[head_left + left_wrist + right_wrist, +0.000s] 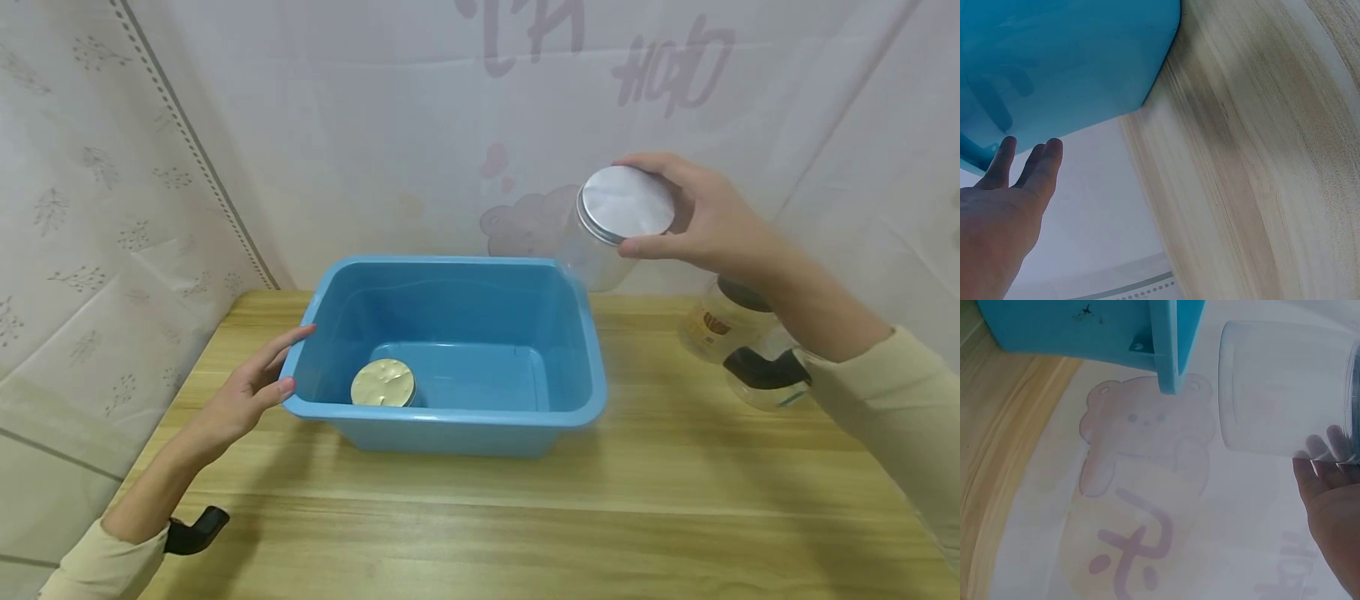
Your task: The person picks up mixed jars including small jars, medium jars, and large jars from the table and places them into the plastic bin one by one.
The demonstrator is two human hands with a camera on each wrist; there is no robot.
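Landmark: the blue tub (450, 417) is sitting on the wooden table (525, 517), and every place below is given relative to it.
Right hand: the right hand (705, 221) is gripping the clear jar (600, 250) by its silver lid (626, 202), fingers curling round the lid's edge.
Clear jar: it is hanging tilted in the air just above the tub's far right corner, touching neither tub nor table.
Left hand: the left hand (251, 392) is lying open with straight fingers against the tub's left rim, holding nothing.
Gold-lidded jar: the gold-lidded jar (383, 383) is standing inside the tub, at its near left corner, close to the left hand.
Other jars: two more jars (738, 342) are standing on the table to the tub's right, under the right forearm.
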